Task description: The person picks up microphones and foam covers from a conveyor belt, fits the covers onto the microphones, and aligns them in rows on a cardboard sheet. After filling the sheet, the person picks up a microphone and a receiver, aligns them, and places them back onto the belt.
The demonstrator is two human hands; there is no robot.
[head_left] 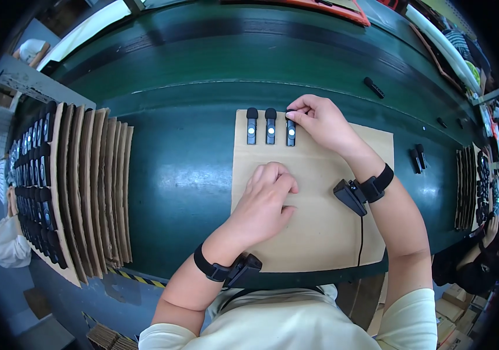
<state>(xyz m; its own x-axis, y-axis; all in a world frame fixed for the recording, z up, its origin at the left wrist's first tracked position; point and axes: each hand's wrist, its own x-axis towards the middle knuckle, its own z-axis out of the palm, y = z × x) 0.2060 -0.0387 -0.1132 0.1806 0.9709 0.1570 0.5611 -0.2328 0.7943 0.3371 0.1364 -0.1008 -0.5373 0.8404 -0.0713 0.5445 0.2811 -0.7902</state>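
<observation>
A third microphone (291, 135), held at its top end

The right hand (321, 119) has its fingers pinched on the third microphone, perhaps to keep it level with the two microphones (270, 132) beside it on the cardboard sheet (319, 245). The left hand (265, 195), fingers loosely curled, seems to hold nothing.

Blk mics (291, 137), brn cardbd (319, 245)

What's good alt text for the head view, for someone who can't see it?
A person's right hand pinches the top of the rightmost of three small black devices lined up on a cardboard sheet, left hand loosely curled over it. Cardboard stacks stand either side.
</observation>
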